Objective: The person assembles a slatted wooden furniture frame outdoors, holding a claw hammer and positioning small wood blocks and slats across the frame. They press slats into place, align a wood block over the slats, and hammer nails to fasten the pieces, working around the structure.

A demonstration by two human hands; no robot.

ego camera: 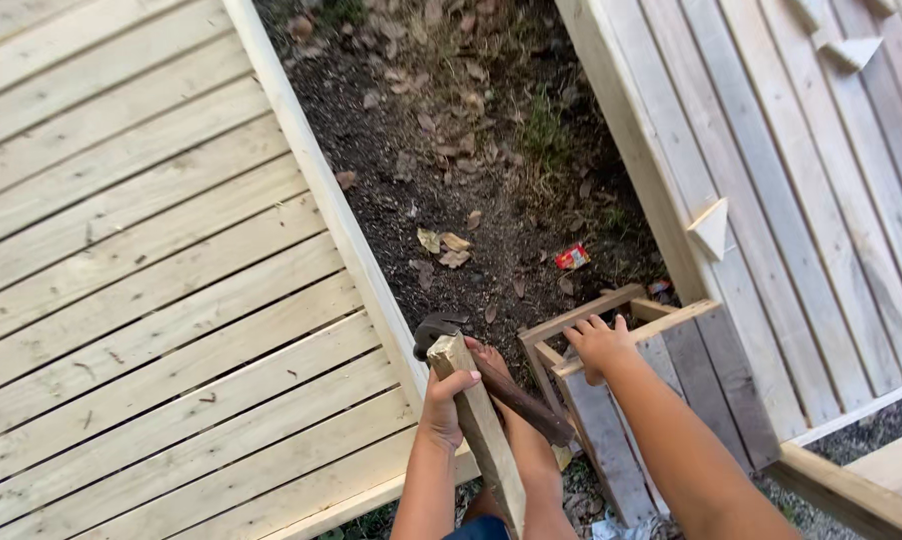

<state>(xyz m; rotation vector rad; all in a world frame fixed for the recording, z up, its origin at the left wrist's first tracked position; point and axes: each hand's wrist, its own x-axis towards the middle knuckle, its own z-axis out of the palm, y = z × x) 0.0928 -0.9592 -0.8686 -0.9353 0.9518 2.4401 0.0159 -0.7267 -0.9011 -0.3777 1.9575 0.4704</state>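
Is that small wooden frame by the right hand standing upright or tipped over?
Upright. The small wooden frame stands on the soil, open top facing up, with the right hand resting on its top rail.

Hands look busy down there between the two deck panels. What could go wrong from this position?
1. The left hand grips a wooden block and a hammer together; either could slip and drop toward the knee just below.
2. The right hand rests on the small wooden frame, whose rough slat edges could give splinters.
3. The soil is loose and leaf-strewn, so footing may be unsteady.
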